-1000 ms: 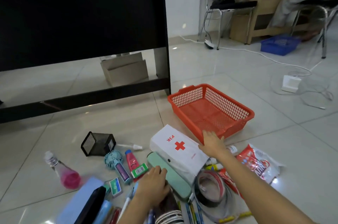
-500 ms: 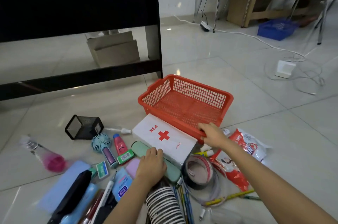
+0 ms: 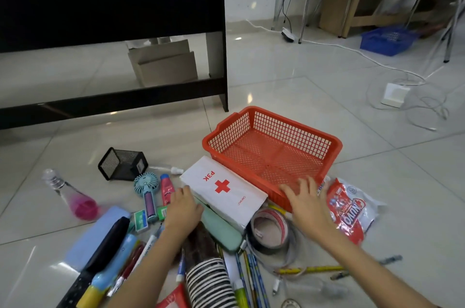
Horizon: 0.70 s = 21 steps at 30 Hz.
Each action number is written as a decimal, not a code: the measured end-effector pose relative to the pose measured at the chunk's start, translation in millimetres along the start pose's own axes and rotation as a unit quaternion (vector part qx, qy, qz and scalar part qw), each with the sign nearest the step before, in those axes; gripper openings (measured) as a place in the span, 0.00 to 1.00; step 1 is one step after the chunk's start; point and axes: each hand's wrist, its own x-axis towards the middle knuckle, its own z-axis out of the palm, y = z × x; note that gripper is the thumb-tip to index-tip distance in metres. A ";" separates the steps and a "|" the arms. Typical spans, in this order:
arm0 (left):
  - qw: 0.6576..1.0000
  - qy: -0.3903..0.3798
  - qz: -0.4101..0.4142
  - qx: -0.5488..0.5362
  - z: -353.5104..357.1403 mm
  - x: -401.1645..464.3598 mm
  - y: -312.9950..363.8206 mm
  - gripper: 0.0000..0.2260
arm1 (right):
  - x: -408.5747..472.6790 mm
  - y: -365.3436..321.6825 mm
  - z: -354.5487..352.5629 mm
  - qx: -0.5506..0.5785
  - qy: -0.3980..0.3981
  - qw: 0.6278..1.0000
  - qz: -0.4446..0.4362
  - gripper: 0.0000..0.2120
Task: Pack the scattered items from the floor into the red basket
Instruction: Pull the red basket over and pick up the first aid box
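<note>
Basket sits empty on the floor beside the white box. Right hand rests on its near rim, fingers spread; left hand touches the box, grip relaxed.

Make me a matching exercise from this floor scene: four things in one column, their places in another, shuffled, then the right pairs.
Things:
1. red basket
2. white first-aid box
3. black mesh pen holder
4. red snack bag

Places:
A. lying on its side, left of the box
B. right of the right hand
C. beside the left hand
D. empty, behind the box

Pairs: 1-D, 2-C, 3-A, 4-B
</note>
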 end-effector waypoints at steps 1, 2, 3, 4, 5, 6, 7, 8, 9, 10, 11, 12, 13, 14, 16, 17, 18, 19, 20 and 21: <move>1.000 0.006 -0.018 -0.003 -2.2 8.4 -4.4 0.21 | -7.6 -12.8 -0.1 0.021 0.070 0.997 0.009 0.27; 0.999 0.011 -0.031 -0.005 -3.6 17.9 -8.2 0.22 | -13.2 -24.7 2.0 0.064 0.130 0.989 -0.015 0.26; 0.999 0.014 -0.041 -0.015 -4.6 27.4 -10.9 0.23 | -17.3 -36.8 4.0 0.102 0.157 0.982 -0.040 0.23; 0.998 0.015 -0.053 -0.042 -5.4 35.7 -12.4 0.24 | -20.1 -48.1 5.6 0.146 0.142 0.977 -0.060 0.19; 0.994 0.006 -0.070 -0.084 -5.0 43.1 -12.6 0.25 | -19.0 -58.5 5.9 0.169 0.090 0.980 -0.052 0.14; 0.987 -0.006 -0.086 -0.136 -3.4 49.4 -11.9 0.26 | -12.8 -67.8 9.5 0.184 0.024 0.982 -0.023 0.12; 0.976 -0.017 -0.101 -0.191 -2.1 54.3 -10.7 0.26 | -4.0 -73.2 16.6 0.198 -0.037 0.979 0.029 0.15; 0.963 -0.023 -0.112 -0.243 -0.6 58.2 -9.4 0.26 | 5.1 -76.4 20.5 0.201 -0.087 0.973 0.068 0.18; 0.950 -0.026 -0.126 -0.285 0.8 61.7 -7.9 0.27 | 13.8 -79.5 22.1 0.192 -0.117 0.970 0.094 0.20; 0.937 -0.021 -0.143 -0.317 2.0 64.9 -7.5 0.29 | 21.6 -82.5 21.4 0.174 -0.127 0.971 0.104 0.21; 0.928 -0.012 -0.164 -0.335 1.7 67.7 -8.0 0.31 | 27.6 -85.0 19.8 0.151 -0.137 0.973 0.105 0.21; 0.921 -0.002 -0.182 -0.345 1.0 70.4 -9.5 0.30 | 33.8 -87.6 19.5 0.128 -0.147 0.975 0.105 0.21; 0.910 0.003 -0.199 -0.363 -0.2 72.2 -11.6 0.26 | 38.5 -90.6 19.2 0.105 -0.161 0.976 0.100 0.21; 0.893 0.001 -0.212 -0.398 -1.0 73.2 -14.0 0.23 | 41.3 -93.4 18.6 0.084 -0.174 0.976 0.095 0.21; 0.835 -0.019 -0.230 -0.500 -0.4 69.4 -17.9 0.20 | 45.5 -97.0 19.6 0.059 -0.200 0.974 0.094 0.21; 0.809 -0.025 -0.233 -0.539 -0.2 64.7 -18.6 0.20 | 46.8 -97.3 20.1 0.060 -0.209 0.971 0.094 0.22; 0.792 -0.026 -0.230 -0.565 -0.5 60.4 -18.4 0.20 | 47.2 -96.9 20.1 0.069 -0.214 0.970 0.094 0.23; 0.783 -0.024 -0.225 -0.580 -1.6 57.1 -17.3 0.20 | 47.6 -95.6 20.3 0.083 -0.215 0.968 0.094 0.24; 0.776 -0.021 -0.220 -0.591 -3.0 55.2 -15.6 0.21 | 46.9 -93.2 20.6 0.097 -0.211 0.968 0.092 0.25; 0.771 -0.021 -0.218 -0.598 -5.0 54.2 -13.3 0.22 | 45.1 -89.8 20.3 0.111 -0.206 0.968 0.090 0.26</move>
